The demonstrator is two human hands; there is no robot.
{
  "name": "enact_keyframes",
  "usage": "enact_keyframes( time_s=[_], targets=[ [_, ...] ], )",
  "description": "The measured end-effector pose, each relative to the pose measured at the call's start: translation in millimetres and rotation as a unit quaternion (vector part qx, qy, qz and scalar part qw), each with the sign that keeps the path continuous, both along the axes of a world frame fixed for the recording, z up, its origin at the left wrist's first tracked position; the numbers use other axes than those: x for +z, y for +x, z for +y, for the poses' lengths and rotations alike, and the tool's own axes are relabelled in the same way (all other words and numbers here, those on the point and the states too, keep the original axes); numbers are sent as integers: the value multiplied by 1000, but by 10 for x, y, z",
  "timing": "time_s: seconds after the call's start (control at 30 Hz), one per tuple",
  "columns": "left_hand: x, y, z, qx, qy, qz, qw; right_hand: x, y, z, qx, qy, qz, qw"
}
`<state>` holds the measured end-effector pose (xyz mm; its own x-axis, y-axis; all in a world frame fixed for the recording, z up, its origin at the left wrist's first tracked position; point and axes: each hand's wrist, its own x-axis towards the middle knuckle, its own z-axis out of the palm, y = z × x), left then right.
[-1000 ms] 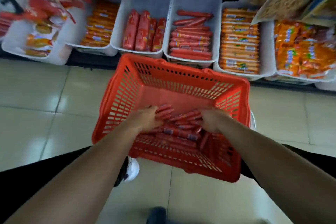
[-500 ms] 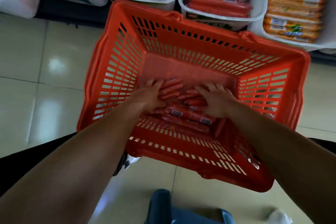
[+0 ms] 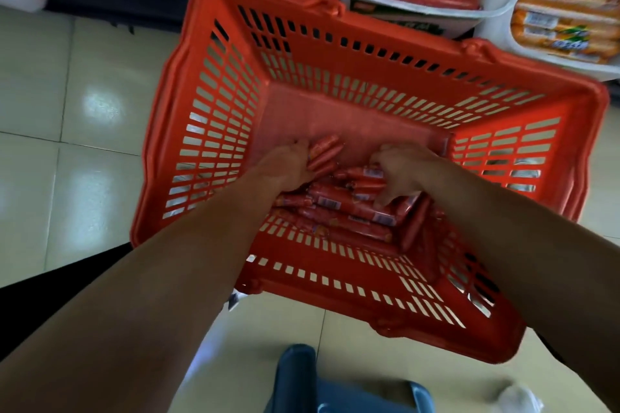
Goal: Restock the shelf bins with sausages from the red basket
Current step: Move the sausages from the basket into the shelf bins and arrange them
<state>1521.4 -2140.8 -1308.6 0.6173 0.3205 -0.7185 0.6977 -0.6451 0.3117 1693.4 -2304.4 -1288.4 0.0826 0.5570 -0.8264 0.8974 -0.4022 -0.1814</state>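
My left hand (image 3: 285, 168) curls round a small bunch of sausages (image 3: 323, 152) at the top of the heap. My right hand (image 3: 402, 171) digs bent fingers into the heap beside it; I cannot tell whether they grip one. The heap lies in the red basket (image 3: 335, 278), near the white shelf bins (image 3: 500, 0).

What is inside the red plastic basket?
Red wrapped sausages heaped at its near end; left hand holds a few, right hand clutches others. Sausages under the hands are covered.
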Motion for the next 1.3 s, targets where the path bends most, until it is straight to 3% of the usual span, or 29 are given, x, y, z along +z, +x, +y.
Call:
enact_keyframes(
  time_s=[0.3,0.47,0.63,0.73,0.93,1.1,1.3],
  targets=[
    [58,-8,-13,-1,-25,13,1000,108,-28,63,-28,-17,12,999],
    [91,68,18,-7,-27,-16,999,120,7,-88,-56,23,1,998],
    [114,78,204,100,52,-40,993,94,84,-143,-115,81,-64,988],
    [84,38,229,137,26,-19,990,72,59,-78,-156,101,-87,979],
    [40,52,140,82,35,1,996,2,32,-20,-218,58,-83,971],
    [65,109,137,77,67,7,995,-66,-47,-42,-234,83,-113,962],
    [83,105,201,192,14,-26,981,-31,-106,3,-249,111,-109,956]
  ],
)
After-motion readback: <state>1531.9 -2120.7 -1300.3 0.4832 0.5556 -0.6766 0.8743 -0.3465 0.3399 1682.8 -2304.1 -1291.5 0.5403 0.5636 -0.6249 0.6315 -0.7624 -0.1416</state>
